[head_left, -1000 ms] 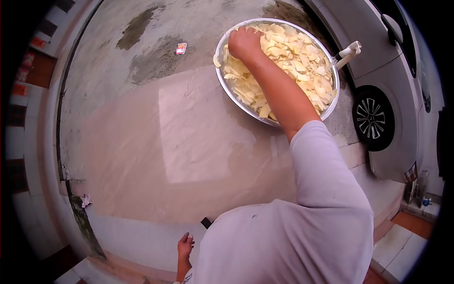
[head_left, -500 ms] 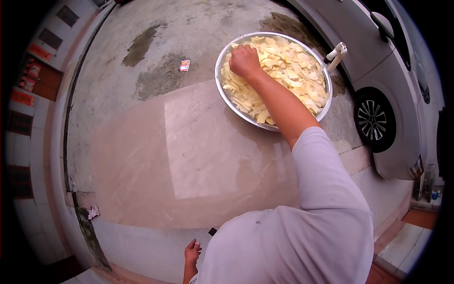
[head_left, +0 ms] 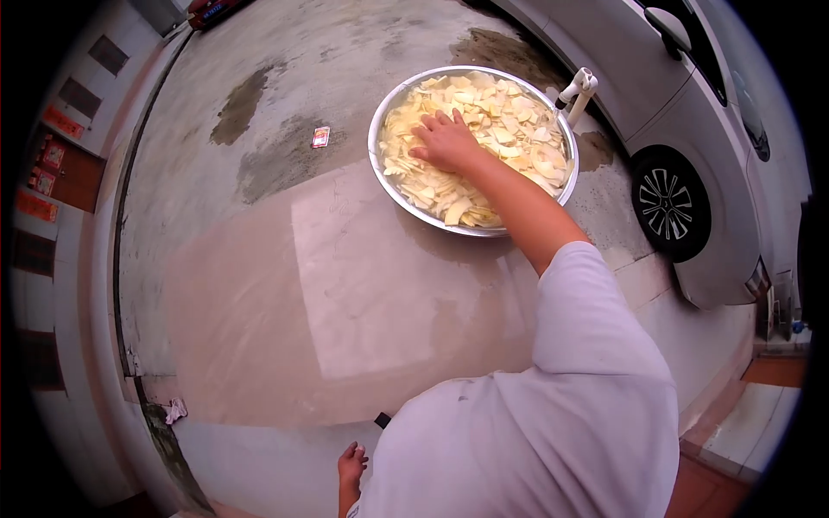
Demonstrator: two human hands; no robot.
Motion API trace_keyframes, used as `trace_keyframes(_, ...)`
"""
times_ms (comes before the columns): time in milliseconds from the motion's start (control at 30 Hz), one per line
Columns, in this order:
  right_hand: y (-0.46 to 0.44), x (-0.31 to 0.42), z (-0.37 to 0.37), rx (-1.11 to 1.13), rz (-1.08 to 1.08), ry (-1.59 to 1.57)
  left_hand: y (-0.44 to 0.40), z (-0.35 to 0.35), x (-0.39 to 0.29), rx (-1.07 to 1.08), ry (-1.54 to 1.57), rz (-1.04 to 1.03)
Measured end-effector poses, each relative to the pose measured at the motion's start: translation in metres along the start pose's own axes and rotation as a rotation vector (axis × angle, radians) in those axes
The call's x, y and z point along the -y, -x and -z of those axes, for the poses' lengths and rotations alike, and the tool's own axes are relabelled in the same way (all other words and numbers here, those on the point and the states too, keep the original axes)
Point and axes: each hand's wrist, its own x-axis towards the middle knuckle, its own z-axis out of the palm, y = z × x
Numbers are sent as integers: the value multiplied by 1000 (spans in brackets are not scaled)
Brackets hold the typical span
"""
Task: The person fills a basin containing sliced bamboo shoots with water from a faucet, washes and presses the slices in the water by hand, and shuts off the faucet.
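A large round metal basin [head_left: 376,155] is full of pale yellow slices [head_left: 518,129] lying in liquid. My right hand [head_left: 446,142] rests on the slices in the left half of the basin, palm down, its fingers spread. Low in the view, beside my body, my left hand [head_left: 352,463] hangs away from the basin with its fingers loosely curled. Whether anything lies between those fingers is too small to tell.
A white pipe fitting [head_left: 580,86] stands at the basin's right edge. Beyond it is a parked silver car [head_left: 717,173]. A small red and white packet [head_left: 320,136] lies on the concrete. At the lower left lies a pinkish scrap [head_left: 175,410].
My right hand has gone from closed fingers near the basin's upper left rim to spread fingers farther in on the slices. The view has shifted, showing a red vehicle at the top left.
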Motion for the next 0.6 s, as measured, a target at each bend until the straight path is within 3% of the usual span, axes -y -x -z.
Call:
trace_keyframes(67,41,-9,18,-50,54,-37,-8,2,3,-9,33,-33)
trace_keyframes(133,69,-11,42,25,-149,54,-18,3,4,-36,126,-35)
trace_keyframes(200,93,-10,29,58,-216,-133,-16,1,3,-34,139,-47)
trace_keyframes(267,126,19,58,211,-76,-49,-15,-4,-3,0,61,-70)
trace_keyframes(367,127,0,37,161,-127,-16,-4,-11,-8,28,-90,-136)
trace_keyframes(433,127,-2,29,51,-186,-10,1,-13,-6,28,-72,-149)
trace_keyframes(533,108,17,23,72,-227,168,11,-13,6,-8,13,-149)
trace_keyframes(567,107,25,23,-75,-136,87,14,-15,11,-18,48,-147)
trace_keyframes(600,101,31,25,-59,-58,19,15,-15,17,13,51,-130)
